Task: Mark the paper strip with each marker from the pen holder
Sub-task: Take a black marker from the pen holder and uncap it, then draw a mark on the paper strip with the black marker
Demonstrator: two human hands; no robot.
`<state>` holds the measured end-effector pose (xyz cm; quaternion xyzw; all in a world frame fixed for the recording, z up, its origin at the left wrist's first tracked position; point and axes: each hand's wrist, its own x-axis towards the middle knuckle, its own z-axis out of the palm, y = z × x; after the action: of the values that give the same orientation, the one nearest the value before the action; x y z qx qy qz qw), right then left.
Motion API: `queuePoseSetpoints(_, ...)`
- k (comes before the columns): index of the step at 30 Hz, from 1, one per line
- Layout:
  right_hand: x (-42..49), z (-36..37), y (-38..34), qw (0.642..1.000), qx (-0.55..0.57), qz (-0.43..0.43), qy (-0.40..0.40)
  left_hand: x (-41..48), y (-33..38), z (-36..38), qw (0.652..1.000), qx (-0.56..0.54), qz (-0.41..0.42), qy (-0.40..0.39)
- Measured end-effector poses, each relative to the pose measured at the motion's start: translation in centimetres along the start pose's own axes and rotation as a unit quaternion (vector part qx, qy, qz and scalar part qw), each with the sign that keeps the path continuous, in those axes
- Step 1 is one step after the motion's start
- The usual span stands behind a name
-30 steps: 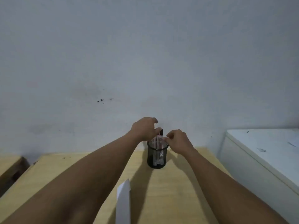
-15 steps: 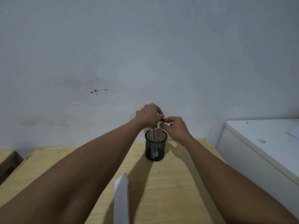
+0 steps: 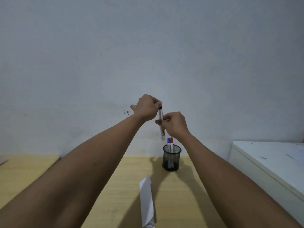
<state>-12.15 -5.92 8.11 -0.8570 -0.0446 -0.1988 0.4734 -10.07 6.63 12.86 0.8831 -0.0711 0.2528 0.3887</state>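
Note:
A black mesh pen holder (image 3: 171, 158) stands on the wooden table, with a blue-capped marker (image 3: 168, 141) and a red-capped marker (image 3: 171, 140) sticking out of it. Well above the holder hangs a black-capped marker (image 3: 161, 129), held upright. My left hand (image 3: 146, 106) pinches its cap at the top. My right hand (image 3: 174, 124) grips its white barrel in the middle. A long white paper strip (image 3: 146, 201) lies on the table in front of the holder, running toward me.
The wooden table (image 3: 118, 203) ends at a grey wall behind the holder. A white cabinet (image 3: 266, 163) stands at the right, close to the table's edge. Another wooden surface (image 3: 24, 167) lies at the left.
Both hands have risen from the holder's mouth with the black-capped marker, which now hangs clear above it. The blue and red markers have come into sight in the holder.

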Motion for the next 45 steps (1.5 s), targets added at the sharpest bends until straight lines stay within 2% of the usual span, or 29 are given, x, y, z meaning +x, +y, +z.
queuePoseSetpoints(3,-1.5,1.8,-2.1,1.0,-0.003,-0.006,0.01,-1.0,-1.7,-2.8,1.0,0.003,-0.01,0.028)
queuePoseSetpoints(9,-3.5,6.3,-2.4,0.997,-0.054,-0.009,-0.047,-2.6,-6.2,-5.9,0.995,0.011,-0.052,0.083)
queuePoseSetpoints(15,-4.9,8.9,1.1,0.997,0.023,-0.009,-0.077,-5.8,-15.3,-4.6,0.995,0.072,-0.075,0.013)
queuePoseSetpoints(21,-5.5,10.8,5.0,0.991,0.067,0.028,-0.113,-10.9,-22.8,-0.4,0.982,0.146,-0.101,-0.062)
queuePoseSetpoints(26,-6.3,11.6,7.8,0.985,0.09,0.041,-0.142,-13.4,-25.2,1.9,0.972,0.203,-0.077,-0.091)
queuePoseSetpoints(32,-6.3,11.8,8.7,0.965,0.189,0.094,-0.154,-13.6,-26.6,2.7,0.967,0.206,-0.089,-0.117)
queuePoseSetpoints(34,-6.0,11.6,8.6,0.954,0.232,0.126,-0.142,-14.1,-26.6,2.8,0.973,0.198,-0.085,-0.087)
queuePoseSetpoints(35,-5.8,11.4,8.6,0.948,0.251,0.142,-0.137,-14.7,-26.5,3.0,0.977,0.197,-0.065,-0.043)
queuePoseSetpoints(37,-5.5,11.1,8.7,0.926,0.308,0.167,-0.137,-16.3,-25.3,2.9,0.98,0.198,0.017,0.031)
queuePoseSetpoints(38,-5.5,10.9,8.9,0.915,0.335,0.174,-0.14,-17.3,-24.3,3.0,0.98,0.19,0.064,0.016)
queuePoseSetpoints(40,-5.9,10.8,9.2,0.909,0.351,0.17,-0.148,-19.1,-22.1,3.1,0.974,0.163,0.129,-0.093)
queuePoseSetpoints(42,-6.7,10.9,9.6,0.925,0.317,0.144,-0.152,-20.4,-20.2,3.1,0.96,0.148,0.139,-0.193)
queuePoseSetpoints(45,-8.0,11.4,10.4,0.95,0.256,0.11,-0.142,-21.1,-19.3,3.6,0.941,0.174,0.139,-0.257)
